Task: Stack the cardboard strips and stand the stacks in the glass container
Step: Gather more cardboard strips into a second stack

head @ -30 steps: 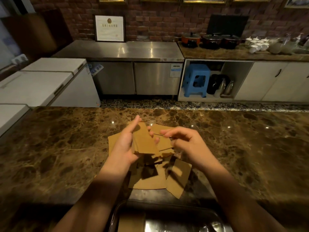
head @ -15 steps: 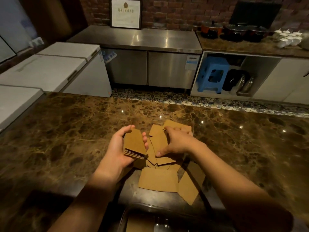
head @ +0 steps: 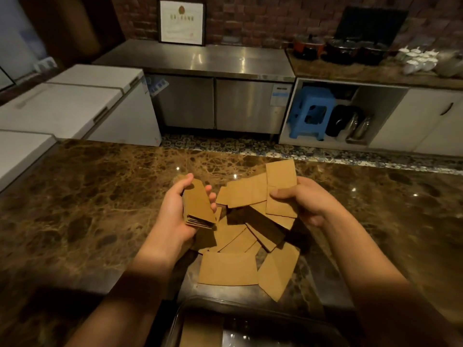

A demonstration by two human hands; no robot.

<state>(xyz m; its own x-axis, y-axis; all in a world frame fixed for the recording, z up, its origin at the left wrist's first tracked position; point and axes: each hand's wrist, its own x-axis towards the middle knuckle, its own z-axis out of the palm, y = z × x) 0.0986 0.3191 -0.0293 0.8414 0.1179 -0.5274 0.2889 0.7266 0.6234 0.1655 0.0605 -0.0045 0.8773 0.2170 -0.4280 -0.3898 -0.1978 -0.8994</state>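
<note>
Head view: one wide picture looking down over a dark brown veined marble counter (head: pixel 87 201).
Landmark: the loose heap of flat tan cardboard strips (head: pixel 240 236) lying mid-counter; every place below is told from it.
Left hand (head: pixel 175 214): at the heap's left edge, raised off the counter, fingers and thumb curled round a squared-up stack of tan cardboard strips (head: pixel 198 206); the stack's layered ends face the camera.
Right hand (head: pixel 303 199): at the heap's far right side, thumb on top pinching a single tan cardboard strip (head: pixel 280 189) that stands up over the heap.
Nearest strips: two larger tan pieces lie flat on the heap's near side, side by side.
Glass container (head: pixel 250 319): a clear, dark-rimmed rectangular dish just on the near side of the heap, at the picture's bottom edge; something tan shows in its left part, too dim to tell whether it stands or lies.
Beyond the heap: a stainless steel cabinet (head: pixel 215 96) across a patterned tile floor.
Far right of the heap: a blue plastic stool (head: pixel 310 111) in an open shelf.
</note>
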